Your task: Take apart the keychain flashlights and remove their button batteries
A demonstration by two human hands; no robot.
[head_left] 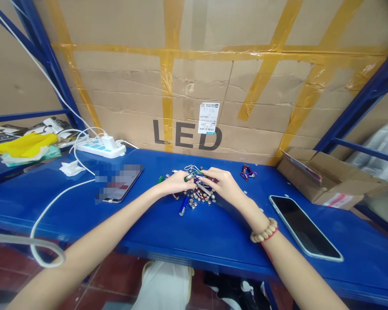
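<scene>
Both my hands meet over a small heap of little metal keychain flashlights and button batteries (198, 199) on the blue shelf top (213, 232). My left hand (174, 183) has its fingers curled and pinches a small silver flashlight part (190, 175) at its tips. My right hand (221, 183) is closed too, its fingertips pinched on the same small piece from the other side. A blue flashlight tube (183, 206) lies loose at the near edge of the heap. A bead bracelet (264, 231) circles my right wrist.
A phone (305, 227) lies screen-up at the right, and another (118, 183) at the left. An open cardboard box (330, 178) stands far right. Coloured carabiners (247, 172) lie behind the heap. A white power strip (100, 148) with cables sits back left. A large taped carton (194, 77) forms the back wall.
</scene>
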